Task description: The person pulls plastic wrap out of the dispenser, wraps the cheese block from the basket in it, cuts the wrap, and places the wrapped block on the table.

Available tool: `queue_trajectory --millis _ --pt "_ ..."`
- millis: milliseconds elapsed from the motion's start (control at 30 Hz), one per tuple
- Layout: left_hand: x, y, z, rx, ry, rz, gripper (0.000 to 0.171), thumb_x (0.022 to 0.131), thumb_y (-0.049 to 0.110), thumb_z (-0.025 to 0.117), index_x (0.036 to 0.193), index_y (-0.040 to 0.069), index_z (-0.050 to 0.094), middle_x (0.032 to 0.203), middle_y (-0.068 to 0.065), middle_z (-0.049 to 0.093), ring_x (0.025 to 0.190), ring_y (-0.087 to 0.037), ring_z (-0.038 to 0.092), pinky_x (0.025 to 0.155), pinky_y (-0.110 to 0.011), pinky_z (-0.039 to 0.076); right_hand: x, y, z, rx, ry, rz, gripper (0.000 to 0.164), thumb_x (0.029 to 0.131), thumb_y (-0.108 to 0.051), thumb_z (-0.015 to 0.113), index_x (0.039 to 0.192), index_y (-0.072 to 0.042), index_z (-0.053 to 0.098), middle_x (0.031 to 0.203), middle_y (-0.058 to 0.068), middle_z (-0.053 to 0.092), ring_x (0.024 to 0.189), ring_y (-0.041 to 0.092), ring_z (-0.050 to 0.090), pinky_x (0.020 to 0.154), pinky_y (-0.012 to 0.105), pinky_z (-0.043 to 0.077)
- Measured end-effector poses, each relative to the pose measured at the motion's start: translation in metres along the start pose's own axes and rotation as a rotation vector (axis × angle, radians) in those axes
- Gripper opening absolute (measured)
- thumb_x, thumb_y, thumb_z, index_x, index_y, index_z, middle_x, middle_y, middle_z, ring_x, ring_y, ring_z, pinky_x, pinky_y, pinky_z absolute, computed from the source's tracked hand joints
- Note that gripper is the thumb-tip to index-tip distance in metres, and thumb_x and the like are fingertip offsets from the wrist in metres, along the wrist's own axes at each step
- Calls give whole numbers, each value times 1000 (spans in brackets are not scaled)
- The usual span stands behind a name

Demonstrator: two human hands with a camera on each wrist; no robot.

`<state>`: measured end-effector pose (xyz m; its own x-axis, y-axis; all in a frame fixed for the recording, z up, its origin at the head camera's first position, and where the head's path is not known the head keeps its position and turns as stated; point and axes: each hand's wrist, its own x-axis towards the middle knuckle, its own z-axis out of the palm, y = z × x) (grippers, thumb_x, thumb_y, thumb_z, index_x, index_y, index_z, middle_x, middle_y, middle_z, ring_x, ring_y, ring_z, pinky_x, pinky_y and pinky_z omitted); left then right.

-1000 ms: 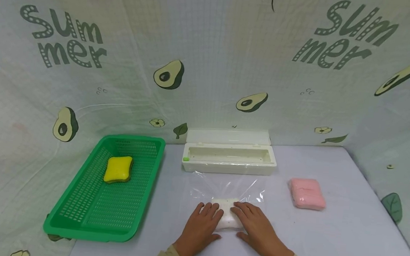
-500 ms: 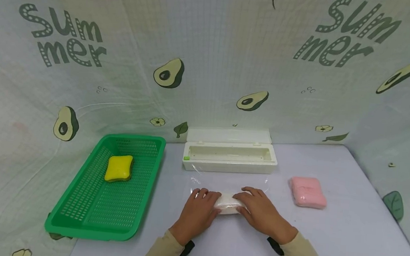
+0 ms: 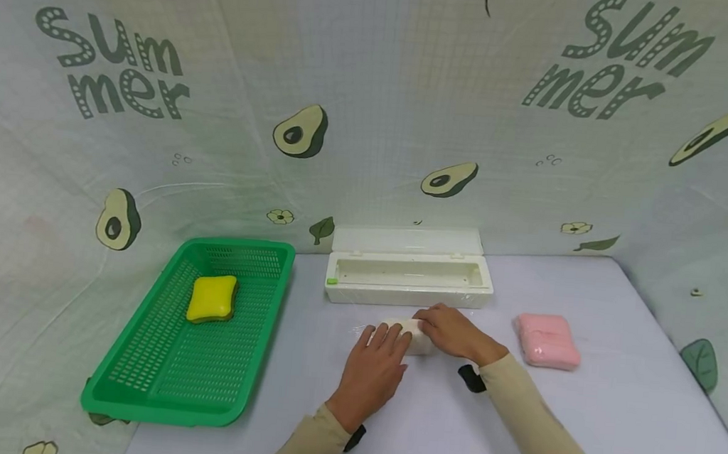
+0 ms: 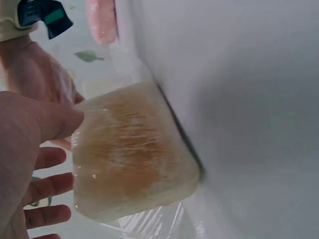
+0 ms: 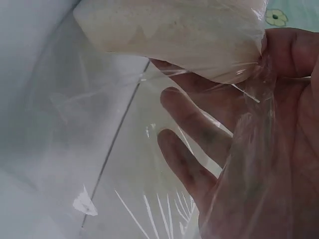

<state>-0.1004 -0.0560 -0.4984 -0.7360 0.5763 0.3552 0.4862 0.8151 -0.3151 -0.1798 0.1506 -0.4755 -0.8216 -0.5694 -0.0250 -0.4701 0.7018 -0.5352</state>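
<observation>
A white sponge-like block [image 3: 418, 338], brownish in the middle of one face, sits in clear cling film [image 5: 94, 164] in front of the dispenser box. My left hand [image 3: 373, 374] holds its left side; the thumb lies at the block's edge in the left wrist view, fingers behind. My right hand [image 3: 455, 332] pinches the block's right end between thumb and fingers, other fingers spread behind loose film in the right wrist view. The block stands tilted up off the table in the left wrist view. Behind is a long white cling film box [image 3: 406, 294], lid up.
To the left, a green basket [image 3: 248, 389] contains a yellow sponge [image 3: 212, 299]. A pink film-wrapped block [image 3: 547, 340] lies right of my hands. The white table [image 3: 578, 436] meets a patterned cloth backdrop [image 3: 376, 78] at the back.
Both hands have gone from lying flat over the block to gripping its sides. They have carried it away from me toward the box, turning it up, and less flat film shows.
</observation>
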Motion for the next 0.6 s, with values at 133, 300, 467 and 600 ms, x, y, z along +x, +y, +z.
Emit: queue_trajectory --millis 133,300,467,600 --pt "5 0 12 5 -41 -38 66 89 49 83 142 17 62 139 -2 63 129 -20 56 110 -36 45 12 3 -1 -57 11 20 32 107 -12 51 122 4 74 121 17 75 120 43 64 103 57 51" --pt "10 -3 21 -46 -69 -71 71 88 45 85 147 16 58 146 -4 61 136 -22 56 114 -38 44 17 2 6 -244 202 -30 22 102 -12 62 112 0 77 112 14 77 105 38 69 94 54 55" --pt "14 -9 27 -61 -124 -84 73 90 44 83 152 17 54 154 -4 56 143 -23 52 117 -38 42 17 -3 16 -410 408 -114 19 94 -11 80 111 -5 76 110 8 72 104 31 66 93 50 55" --pt "17 -13 31 -63 -140 -87 74 91 45 82 153 17 54 157 -4 54 145 -23 50 117 -38 41 15 -5 23 -464 429 -148 25 91 -15 84 114 -8 76 115 6 72 109 28 66 98 48 53"
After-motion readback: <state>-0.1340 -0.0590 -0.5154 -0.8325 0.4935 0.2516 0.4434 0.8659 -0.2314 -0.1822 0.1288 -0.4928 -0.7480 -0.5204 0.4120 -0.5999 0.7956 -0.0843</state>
